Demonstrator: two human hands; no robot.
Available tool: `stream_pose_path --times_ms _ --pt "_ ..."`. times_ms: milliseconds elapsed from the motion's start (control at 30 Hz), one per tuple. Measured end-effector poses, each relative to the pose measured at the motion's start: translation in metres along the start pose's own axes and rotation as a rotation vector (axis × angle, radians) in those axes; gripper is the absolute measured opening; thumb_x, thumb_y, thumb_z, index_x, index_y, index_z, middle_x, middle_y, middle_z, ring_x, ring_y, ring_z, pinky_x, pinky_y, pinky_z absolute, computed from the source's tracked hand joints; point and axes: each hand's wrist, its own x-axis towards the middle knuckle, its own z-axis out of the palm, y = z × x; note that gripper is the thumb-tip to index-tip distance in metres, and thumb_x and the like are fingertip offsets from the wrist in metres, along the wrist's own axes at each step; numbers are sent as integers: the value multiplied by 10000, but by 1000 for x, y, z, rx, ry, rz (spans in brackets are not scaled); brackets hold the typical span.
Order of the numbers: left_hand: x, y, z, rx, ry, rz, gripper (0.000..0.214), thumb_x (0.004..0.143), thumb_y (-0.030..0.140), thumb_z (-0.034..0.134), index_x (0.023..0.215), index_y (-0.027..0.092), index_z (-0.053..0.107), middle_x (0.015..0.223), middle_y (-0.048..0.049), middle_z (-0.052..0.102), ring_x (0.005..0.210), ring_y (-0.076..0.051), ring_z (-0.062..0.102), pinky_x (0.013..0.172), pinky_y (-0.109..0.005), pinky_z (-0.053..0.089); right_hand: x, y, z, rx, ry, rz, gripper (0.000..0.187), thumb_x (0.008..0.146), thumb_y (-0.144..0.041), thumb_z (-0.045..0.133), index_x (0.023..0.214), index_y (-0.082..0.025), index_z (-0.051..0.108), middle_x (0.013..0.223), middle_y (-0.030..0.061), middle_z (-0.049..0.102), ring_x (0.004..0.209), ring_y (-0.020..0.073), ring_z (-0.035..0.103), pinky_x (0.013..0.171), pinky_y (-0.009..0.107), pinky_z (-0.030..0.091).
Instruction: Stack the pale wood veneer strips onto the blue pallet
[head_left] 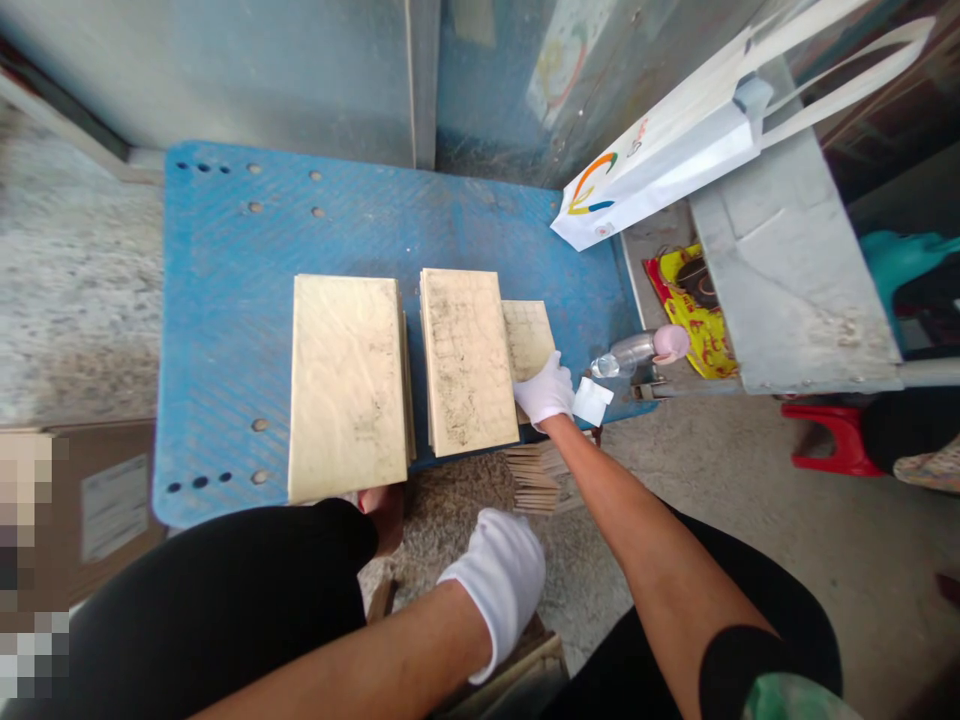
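My right hand [546,394], in a white glove, is closed around the sides of a pale rectangular board [529,325] at the right end of the row. Its fingertips are partly out of sight. To the left of it lies a stack of similar boards [465,360] with dark smudges on the top face. Farther left is a wider stack of pale boards [346,385]. My left hand [501,570], also gloved in white, hovers low between my knees, curled like a fist. Whatever it may hold is hidden beneath it.
The stacks lie on a blue bench [225,260]. A white paper bag [660,150], a bottle with a pink cap [634,350] and a white paper piece [592,401] are at the right. Thin pale pieces [534,480] show below the bench edge; a cardboard box [112,510] stands left.
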Motion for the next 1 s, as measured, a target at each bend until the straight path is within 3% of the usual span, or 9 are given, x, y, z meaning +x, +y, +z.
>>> stream_pose_path --times_ms 100,233,367,533,700,800,900,1000 --pt "0 0 2 -31 8 -18 271 811 133 605 1044 -2 633 862 -248 623 743 -351 649 625 -438 525 -1 -3 3 9 28 8 1103 594 -524 756 1477 -102 248 1257 216 474 1147 382 524 979 525 418" --pt "2 0 4 -81 -21 -13 319 742 111 660 1034 -15 638 864 -259 620 744 -370 645 617 -451 526 -2 -5 8 31 44 30 1085 623 -505 747 1489 -96 239 1269 231 456 1165 398 509 982 540 406" --pt "3 0 6 -67 22 -30 253 810 52 520 1025 -13 636 860 -252 619 769 -365 652 629 -446 529 -3 -4 12 53 36 1 1093 626 -489 761 1475 -23 255 1258 248 474 1175 396 503 1000 507 409" --pt "3 0 7 -106 18 -28 260 801 15 471 1004 -6 631 860 -232 615 795 -363 655 655 -449 528 -6 6 1 165 54 -52 1021 727 -531 706 1466 25 272 1341 245 484 1266 370 462 1053 447 400" --pt "0 -3 2 -152 39 -12 277 806 -14 408 983 -15 620 855 -235 607 800 -365 653 650 -434 507 -19 54 -35 279 121 19 934 784 -606 641 1474 -62 323 1403 202 483 1316 313 454 1097 392 359" --pt "-3 -5 -2 -204 24 -2 277 814 -27 389 969 -17 618 834 -235 608 795 -366 656 646 -407 489 -46 97 -48 236 82 114 1046 741 -673 643 1495 -46 279 1384 240 488 1292 344 482 1066 411 387" --pt "-5 -5 -4 -240 0 7 292 834 -28 362 970 -19 621 841 -241 615 815 -371 661 660 -401 486 -86 136 -39 105 23 208 1224 645 -701 708 1518 -15 193 1434 287 410 1328 388 430 1095 459 358" --pt "-6 -5 -4 -245 5 8 309 857 -13 343 984 -25 625 870 -255 624 844 -383 662 679 -418 491 -126 161 -17 40 -68 199 1313 617 -719 710 1527 7 103 1500 296 301 1385 396 341 1124 464 325"
